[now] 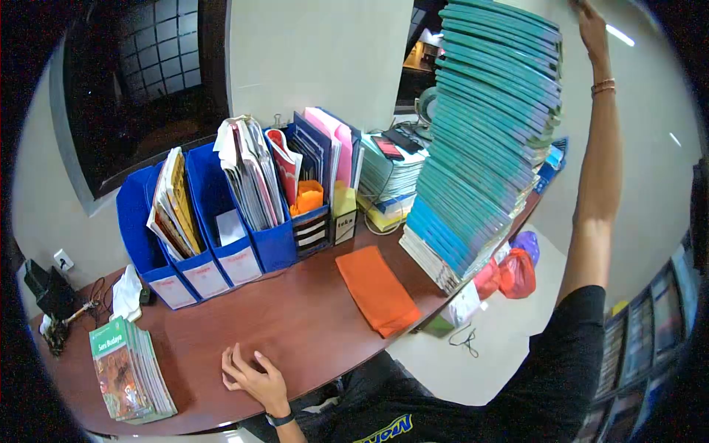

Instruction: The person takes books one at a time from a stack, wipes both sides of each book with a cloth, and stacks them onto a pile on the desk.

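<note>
My left hand rests on the brown desk near its front edge, fingers apart and slightly curled, holding nothing. To its left lies a stack of green-covered books. My right arm is stretched far up on the right, and my right hand is at the top edge of the view, partly cut off, beside the upper part of a tall leaning stack of teal books. Its fingertips are out of view. An orange folded cloth lies on the desk between my left hand and the tall stack.
Blue file holders with papers and folders stand along the wall. A phone lies on another paper stack. Cables and a white cloth are at the left. Red plastic bags sit beyond the desk's right edge; shelves stand lower right.
</note>
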`<control>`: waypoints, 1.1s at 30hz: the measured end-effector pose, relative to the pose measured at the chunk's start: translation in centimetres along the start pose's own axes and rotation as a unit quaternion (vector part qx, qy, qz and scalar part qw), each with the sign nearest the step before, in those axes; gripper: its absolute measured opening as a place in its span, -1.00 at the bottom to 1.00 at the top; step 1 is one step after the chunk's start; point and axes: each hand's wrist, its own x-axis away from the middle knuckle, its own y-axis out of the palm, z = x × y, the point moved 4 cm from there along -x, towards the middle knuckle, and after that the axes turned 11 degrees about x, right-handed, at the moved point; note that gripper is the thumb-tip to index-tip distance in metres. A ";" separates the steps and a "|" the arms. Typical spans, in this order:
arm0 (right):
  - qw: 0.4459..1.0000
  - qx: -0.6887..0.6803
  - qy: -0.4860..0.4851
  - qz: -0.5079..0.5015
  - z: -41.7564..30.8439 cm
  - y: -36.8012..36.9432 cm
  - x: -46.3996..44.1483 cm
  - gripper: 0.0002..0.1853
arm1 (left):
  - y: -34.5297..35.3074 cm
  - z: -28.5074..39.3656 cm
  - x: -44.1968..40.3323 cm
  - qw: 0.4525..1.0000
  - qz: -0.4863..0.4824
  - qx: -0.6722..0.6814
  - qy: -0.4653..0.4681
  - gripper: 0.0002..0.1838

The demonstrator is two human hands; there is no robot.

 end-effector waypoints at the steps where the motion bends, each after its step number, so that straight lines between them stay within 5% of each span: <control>1: 0.999 -0.038 -0.003 -0.031 1.4 0.5 0.6 -0.55 | 0.1 -0.1 0.0 1.000 -0.001 0.000 -0.002 -0.49; 5: 0.975 -0.161 -0.012 -0.155 4.7 3.0 3.0 -0.52 | 0.1 -0.4 0.2 1.000 -0.001 -0.003 -0.013 -0.54; 10: 0.997 -0.032 0.049 -0.048 -0.1 5.4 4.6 -0.53 | -0.6 -0.3 0.1 1.000 -0.013 -0.027 -0.007 -0.56; 15: 0.984 -0.130 0.063 -0.103 2.0 5.0 3.5 -0.51 | 0.2 -0.2 0.1 1.000 -0.027 0.010 -0.007 -0.57; 23: 0.909 -0.264 0.302 0.115 -4.1 6.1 7.1 -0.59 | 0.4 0.3 0.0 0.999 -0.031 0.010 0.019 -0.60; 27: 0.975 -0.042 0.167 0.142 -16.7 5.4 17.1 -0.60 | -0.4 1.9 -0.6 0.998 -0.030 0.004 0.046 -0.65; 33: 0.991 0.086 -0.094 -0.043 -30.7 6.9 32.3 -0.60 | -2.6 1.4 0.1 0.997 0.052 -0.050 0.032 -0.58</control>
